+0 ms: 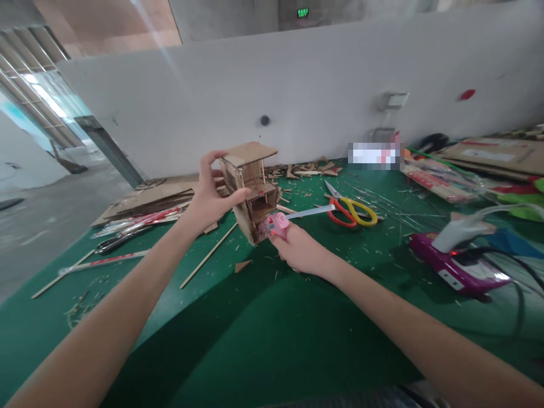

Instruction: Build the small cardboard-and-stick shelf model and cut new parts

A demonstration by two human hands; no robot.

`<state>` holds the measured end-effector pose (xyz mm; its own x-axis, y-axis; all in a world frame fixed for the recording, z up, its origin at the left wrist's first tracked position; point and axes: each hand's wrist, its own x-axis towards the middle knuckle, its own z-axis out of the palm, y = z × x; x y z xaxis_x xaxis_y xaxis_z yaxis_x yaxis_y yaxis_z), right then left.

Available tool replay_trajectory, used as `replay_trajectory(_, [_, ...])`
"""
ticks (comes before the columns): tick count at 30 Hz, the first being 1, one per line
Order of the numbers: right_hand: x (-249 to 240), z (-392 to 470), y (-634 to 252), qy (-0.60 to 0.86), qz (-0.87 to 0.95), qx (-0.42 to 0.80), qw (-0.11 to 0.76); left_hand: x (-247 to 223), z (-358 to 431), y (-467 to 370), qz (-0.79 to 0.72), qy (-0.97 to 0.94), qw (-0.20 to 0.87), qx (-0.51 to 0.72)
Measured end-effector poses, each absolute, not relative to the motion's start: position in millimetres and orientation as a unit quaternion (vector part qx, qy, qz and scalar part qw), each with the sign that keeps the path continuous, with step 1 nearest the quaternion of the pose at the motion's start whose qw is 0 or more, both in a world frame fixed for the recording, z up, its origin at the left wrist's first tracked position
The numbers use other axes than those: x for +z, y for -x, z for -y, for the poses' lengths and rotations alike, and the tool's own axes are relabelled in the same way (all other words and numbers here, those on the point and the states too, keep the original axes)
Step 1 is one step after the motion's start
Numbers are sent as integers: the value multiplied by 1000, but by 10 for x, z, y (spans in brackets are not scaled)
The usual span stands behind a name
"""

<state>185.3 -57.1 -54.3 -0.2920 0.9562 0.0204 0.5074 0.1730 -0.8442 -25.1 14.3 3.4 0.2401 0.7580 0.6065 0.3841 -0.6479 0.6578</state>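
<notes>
My left hand grips a small cardboard structure from its left side, fingers behind it and thumb on its front edge. The structure is tilted and has open compartments facing me. In my right hand is a pink hot glue gun, with a clear glue stick jutting out of its back. Its front end reaches into the lowest compartment, and the cardboard hides the nozzle tip. Both hands are closed around what they hold.
Scissors with red and yellow handles lie right of the glue gun. A purple power strip with plugs sits at the right. Cardboard sheets, wrapped sticks and a bare stick lie left. Scraps line the white wall.
</notes>
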Motion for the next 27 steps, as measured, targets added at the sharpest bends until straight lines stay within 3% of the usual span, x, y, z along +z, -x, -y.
replay_trajectory(8, [-628,584,-1858,550,657,406,318,42,-133,244,-375,-761,198,491])
replay_trajectory(17, [-631,588,-1877,527,665,446,284,55,-107,231,-378,-758,205,490])
replay_trajectory(27, [-553,650,-1804,561,661,388,313,60,-84,227,-379,-754,213,492])
